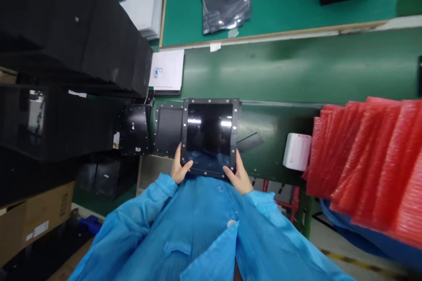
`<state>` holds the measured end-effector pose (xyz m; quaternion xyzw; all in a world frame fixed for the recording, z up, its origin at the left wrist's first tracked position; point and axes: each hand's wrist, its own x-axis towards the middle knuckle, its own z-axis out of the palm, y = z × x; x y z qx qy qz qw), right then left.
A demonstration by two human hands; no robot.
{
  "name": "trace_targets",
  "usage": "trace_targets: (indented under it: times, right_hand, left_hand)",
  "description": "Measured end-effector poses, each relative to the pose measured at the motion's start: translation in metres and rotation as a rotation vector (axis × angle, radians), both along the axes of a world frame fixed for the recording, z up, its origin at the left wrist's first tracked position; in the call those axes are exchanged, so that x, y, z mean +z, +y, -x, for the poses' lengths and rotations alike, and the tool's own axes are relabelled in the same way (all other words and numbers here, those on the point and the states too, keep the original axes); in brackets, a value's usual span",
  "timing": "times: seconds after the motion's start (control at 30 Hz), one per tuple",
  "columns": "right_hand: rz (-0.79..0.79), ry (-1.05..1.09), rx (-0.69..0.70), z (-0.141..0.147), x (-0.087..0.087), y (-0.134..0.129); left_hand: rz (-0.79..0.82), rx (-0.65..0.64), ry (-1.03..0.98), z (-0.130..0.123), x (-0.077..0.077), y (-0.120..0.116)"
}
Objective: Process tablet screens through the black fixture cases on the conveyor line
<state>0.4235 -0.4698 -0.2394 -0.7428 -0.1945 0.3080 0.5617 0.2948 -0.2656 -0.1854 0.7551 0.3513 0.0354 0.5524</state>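
The left hand (180, 167) and right hand (237, 176) clasp the near corners of a square, glossy black panel (209, 129), its flat frame dotted with small bright fasteners. It is held at the green counter (296, 70), just beside a similar duller black panel (168, 129). Off to the right, crinkled red bubble-wrap bags (369, 158) overlap past a smooth white roll (296, 151).

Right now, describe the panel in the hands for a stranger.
Start at the green workbench. Black panels line its near edge. Yours, a studded black frame with a glossy dark centre, is the only one held, by the left hand and right hand.
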Motion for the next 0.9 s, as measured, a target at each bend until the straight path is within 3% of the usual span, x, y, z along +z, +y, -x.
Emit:
trace_targets:
  times: [0.17,0.27,0.33,0.47,0.6,0.67,0.77,0.83,0.9]
  right_hand:
    - [-0.071,-0.143,-0.058,-0.112,0.003,0.071]
    - [-0.134,-0.223,-0.077,-0.166,0.009,0.107]
    - [-0.154,-0.247,-0.083,-0.179,0.009,0.117]
    - [-0.125,-0.314,-0.14,-0.176,0.012,0.118]
    - [-0.11,-0.329,-0.183,-0.17,0.022,0.12]
    - [-0.104,-0.334,-0.199,-0.169,0.025,0.121]
    - [-0.072,-0.4,-0.213,-0.169,0.026,0.12]
    - [-0.036,-0.52,-0.214,-0.166,0.029,0.12]
    - [-0.011,-0.699,-0.185,-0.16,0.034,0.122]
  left_hand:
    - [-0.011,0.024,0.003,-0.103,0.011,0.069]
    - [-0.013,0.073,0.026,-0.147,0.017,0.092]
    - [-0.069,0.088,0.033,-0.158,0.018,0.095]
    - [-0.197,0.088,0.071,-0.164,0.025,0.088]
    - [-0.413,0.051,0.156,-0.143,0.042,0.065]
    - [-0.581,-0.2,0.087,-0.109,0.045,0.045]
    - [-0.666,-0.753,-0.114,-0.043,0.032,0.014]
    - [-0.715,-0.926,-0.208,-0.012,0.019,0.003]
    - [-0.811,-1.004,-0.288,-0.001,0.007,0.002]
